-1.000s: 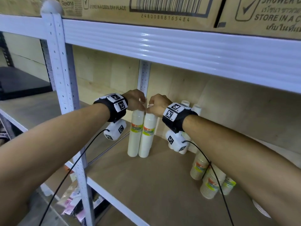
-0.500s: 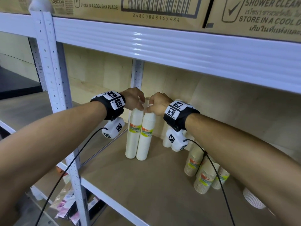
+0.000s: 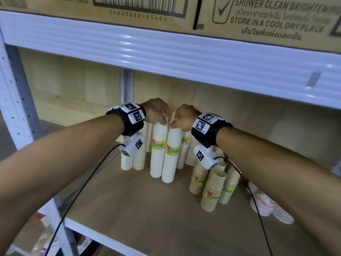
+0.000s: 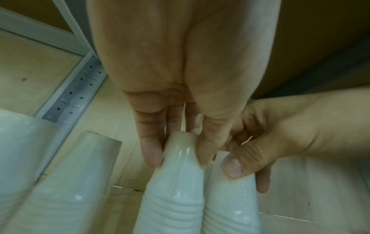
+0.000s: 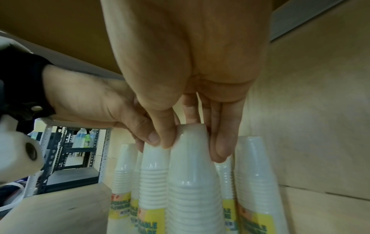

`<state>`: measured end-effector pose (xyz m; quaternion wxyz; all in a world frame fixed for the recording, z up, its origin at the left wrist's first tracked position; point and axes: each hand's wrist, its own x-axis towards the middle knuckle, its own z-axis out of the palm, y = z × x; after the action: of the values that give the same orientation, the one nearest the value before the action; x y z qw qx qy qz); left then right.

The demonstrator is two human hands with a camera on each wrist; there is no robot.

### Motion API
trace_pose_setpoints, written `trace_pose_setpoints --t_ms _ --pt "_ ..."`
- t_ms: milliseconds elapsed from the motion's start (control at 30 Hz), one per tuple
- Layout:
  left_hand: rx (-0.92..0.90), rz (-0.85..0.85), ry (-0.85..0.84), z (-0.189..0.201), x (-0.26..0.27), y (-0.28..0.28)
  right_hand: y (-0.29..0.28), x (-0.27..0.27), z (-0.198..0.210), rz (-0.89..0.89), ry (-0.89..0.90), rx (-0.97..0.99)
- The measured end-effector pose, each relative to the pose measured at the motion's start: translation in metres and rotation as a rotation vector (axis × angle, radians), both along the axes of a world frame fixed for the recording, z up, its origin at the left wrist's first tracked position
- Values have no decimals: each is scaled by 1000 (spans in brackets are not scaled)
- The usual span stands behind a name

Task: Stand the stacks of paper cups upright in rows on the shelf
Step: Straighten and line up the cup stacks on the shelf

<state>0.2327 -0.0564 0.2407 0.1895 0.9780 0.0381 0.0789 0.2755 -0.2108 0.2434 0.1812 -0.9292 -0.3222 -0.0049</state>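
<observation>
Both hands on two white cup stacks, standing upright side by side

The left hand (image 3: 154, 110) pinches the top of the left white cup stack (image 3: 157, 152), the right hand (image 3: 182, 116) grips the top of the right white cup stack (image 3: 170, 157); the two stacks touch, upright on the shelf board (image 3: 147, 209). Behind the hands, more white stacks (image 3: 133, 161) stand against the back panel, crowding the way deeper in. Just beyond the right wrist huddle brown cup stacks (image 3: 212, 189), and past them patterned plates (image 3: 263, 204) lie on the board. Overhead, the white shelf beam (image 3: 166, 50) hangs low, carrying cardboard cartons (image 3: 129, 12). Against half a second ago, the same grip on both tops, and the pair stands nearer the back stacks.
</observation>
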Motion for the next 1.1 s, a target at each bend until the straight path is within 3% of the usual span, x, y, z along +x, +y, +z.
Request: trace_pose_setpoints --t_ms 700,1100 --pt "-76 -67 -66 -23 46 -19 -23 25 -16 -110 -52 37" --pt "-52 -55 -98 -5 45 -13 -12 30 -5 -98 -132 29"
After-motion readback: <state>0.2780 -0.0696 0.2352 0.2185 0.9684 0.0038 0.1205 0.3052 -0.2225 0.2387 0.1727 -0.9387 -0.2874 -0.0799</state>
